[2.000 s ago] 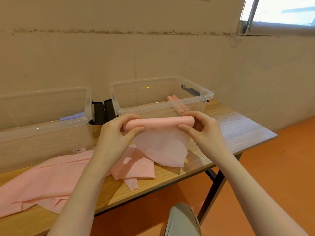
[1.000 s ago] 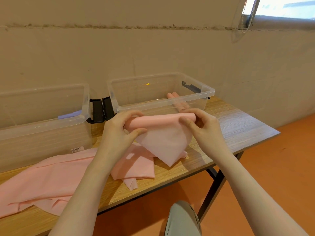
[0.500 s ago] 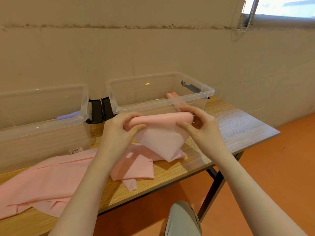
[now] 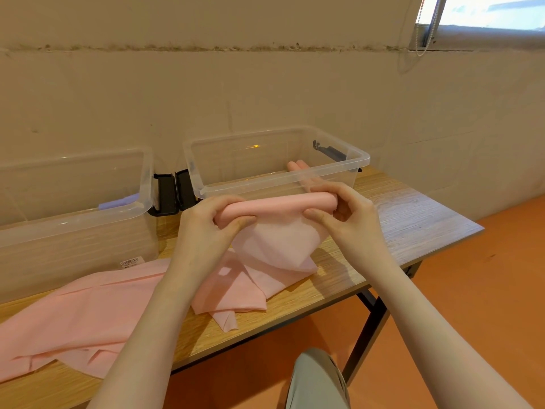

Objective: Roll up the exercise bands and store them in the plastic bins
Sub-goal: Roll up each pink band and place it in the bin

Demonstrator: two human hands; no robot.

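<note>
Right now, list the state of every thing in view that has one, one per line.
pink band: partly rolled, tail hanging to the table
left hand: grips the roll's left end
right hand: grips the roll's right end
right bin: lidless, holds pink rolls
left bin: lidless, something lavender inside
loose pink bands: unrolled, flat on the table

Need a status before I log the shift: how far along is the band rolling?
Done: rolled pink bands already lie in the right bin. In hand: the left hand and right hand grip a partly rolled pink band, its loose tail hanging to the table. Left: finishing this roll and binning it, plus the unrolled pink bands spread on the table.
</note>
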